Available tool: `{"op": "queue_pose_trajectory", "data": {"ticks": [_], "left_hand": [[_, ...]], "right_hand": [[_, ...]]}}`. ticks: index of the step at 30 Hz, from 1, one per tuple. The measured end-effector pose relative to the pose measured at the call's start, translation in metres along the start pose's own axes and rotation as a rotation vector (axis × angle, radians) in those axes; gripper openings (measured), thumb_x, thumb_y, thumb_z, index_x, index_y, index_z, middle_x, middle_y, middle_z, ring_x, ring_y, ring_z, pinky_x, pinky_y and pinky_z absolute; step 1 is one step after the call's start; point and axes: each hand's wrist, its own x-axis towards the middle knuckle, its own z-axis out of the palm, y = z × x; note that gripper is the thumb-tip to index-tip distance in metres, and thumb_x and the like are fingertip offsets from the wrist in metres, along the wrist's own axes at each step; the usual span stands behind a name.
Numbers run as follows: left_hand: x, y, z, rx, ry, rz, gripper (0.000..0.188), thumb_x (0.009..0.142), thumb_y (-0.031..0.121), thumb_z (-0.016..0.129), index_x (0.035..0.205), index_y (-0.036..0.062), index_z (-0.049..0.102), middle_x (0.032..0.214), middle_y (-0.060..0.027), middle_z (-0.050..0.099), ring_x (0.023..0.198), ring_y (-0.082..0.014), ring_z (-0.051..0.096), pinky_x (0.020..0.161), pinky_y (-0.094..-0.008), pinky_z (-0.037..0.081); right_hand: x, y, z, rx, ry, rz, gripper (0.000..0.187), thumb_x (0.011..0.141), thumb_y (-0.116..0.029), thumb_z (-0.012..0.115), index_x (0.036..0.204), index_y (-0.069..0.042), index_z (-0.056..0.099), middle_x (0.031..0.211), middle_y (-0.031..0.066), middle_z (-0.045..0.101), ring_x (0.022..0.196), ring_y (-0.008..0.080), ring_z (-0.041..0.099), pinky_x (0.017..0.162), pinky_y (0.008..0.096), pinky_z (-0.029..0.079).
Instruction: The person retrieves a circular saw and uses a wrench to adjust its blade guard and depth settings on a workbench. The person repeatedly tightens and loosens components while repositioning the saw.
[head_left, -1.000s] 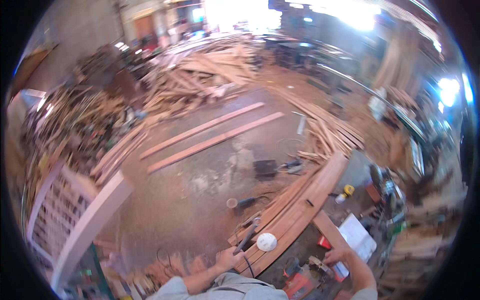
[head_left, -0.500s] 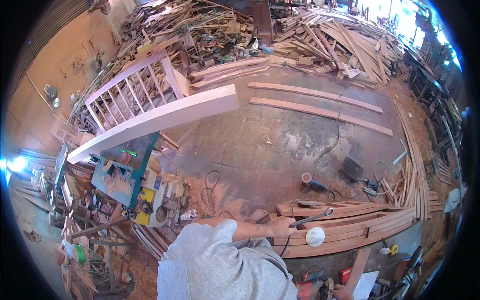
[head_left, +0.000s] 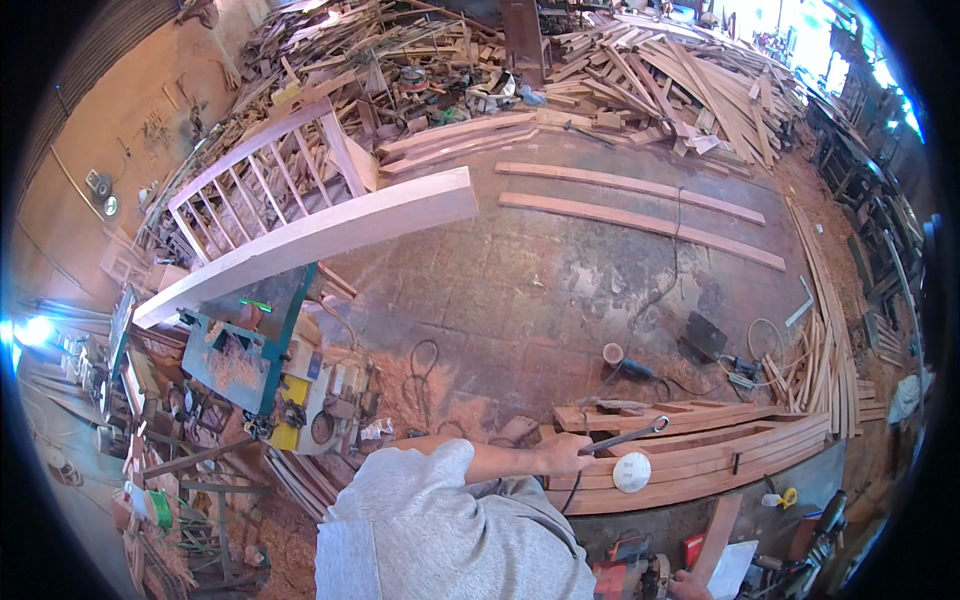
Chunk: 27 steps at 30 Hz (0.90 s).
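My left hand (head_left: 566, 454) is closed around a dark metal wrench (head_left: 625, 437), its ring end pointing right and slightly up. Below that ring, a round white disc (head_left: 630, 472) shows against a stack of long reddish planks (head_left: 700, 473). At the lower edge, my right hand (head_left: 688, 584) is partly visible beside a flat strip of wood (head_left: 718, 540), and its fingers are too unclear to read. Left of it is a red power tool (head_left: 625, 575) with a round part. A white sheet (head_left: 735, 568) lies to its right.
A green-edged machine (head_left: 235, 365) with shavings stands left, near a long pale beam (head_left: 320, 245) and a slatted wooden frame (head_left: 270, 185). Two boards (head_left: 640, 230) lie on the floor. A power tool (head_left: 635, 370) with a cord sits beyond the planks. Wood piles (head_left: 690, 90) fill the back.
My left hand and the wrench have barely shifted. The view has moved very slightly; little else differs.
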Motion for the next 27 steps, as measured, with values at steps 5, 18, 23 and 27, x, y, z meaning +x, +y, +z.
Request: {"op": "queue_pose_trajectory", "data": {"ticks": [5, 18, 23, 27], "left_hand": [[0.001, -0.008, 0.004, 0.013, 0.005, -0.022, 0.035, 0.095, 0.037, 0.063, 0.112, 0.0064, 0.068, 0.096, -0.0218, 0.072, 0.093, -0.0388, 0.071, 0.082, -0.0481, 0.053], [-0.002, -0.004, -0.003, 0.077, 0.023, 0.034, 0.031, 0.094, 0.033, 0.069, 0.103, 0.0031, 0.073, 0.081, -0.0141, 0.070, 0.079, -0.0229, 0.068, 0.074, -0.0388, 0.053], [0.002, -0.003, -0.001, -0.051, 0.008, 0.036, 0.028, 0.094, 0.028, 0.070, 0.098, 0.0013, 0.071, 0.072, -0.0055, 0.064, 0.069, -0.0139, 0.059, 0.064, -0.0340, 0.048], [0.006, -0.010, 0.004, -0.072, 0.009, -0.053, 0.027, 0.091, 0.026, 0.072, 0.100, 0.0013, 0.074, 0.083, -0.0169, 0.072, 0.079, -0.0243, 0.069, 0.075, -0.0375, 0.053]], "right_hand": [[0.018, 0.040, -0.003, -0.018, -0.013, -0.048, 0.034, 0.091, -0.018, 0.068, 0.118, 0.002, 0.069, 0.107, 0.0138, 0.071, 0.098, 0.0240, 0.066, 0.085, 0.0371, 0.055], [0.039, 0.038, 0.005, 0.067, -0.106, 0.008, 0.036, 0.086, -0.032, 0.078, 0.109, -0.005, 0.076, 0.102, 0.0058, 0.076, 0.099, 0.0157, 0.068, 0.087, 0.0339, 0.054], [0.034, 0.019, 0.005, -0.093, -0.119, 0.132, 0.035, 0.088, -0.030, 0.077, 0.106, 0.000, 0.074, 0.098, 0.0053, 0.075, 0.096, 0.0135, 0.068, 0.084, 0.0315, 0.054], [0.031, 0.026, 0.011, 0.135, -0.125, -0.053, 0.033, 0.091, -0.031, 0.076, 0.104, -0.001, 0.074, 0.102, 0.0052, 0.075, 0.096, 0.0141, 0.067, 0.084, 0.0320, 0.053]]}}
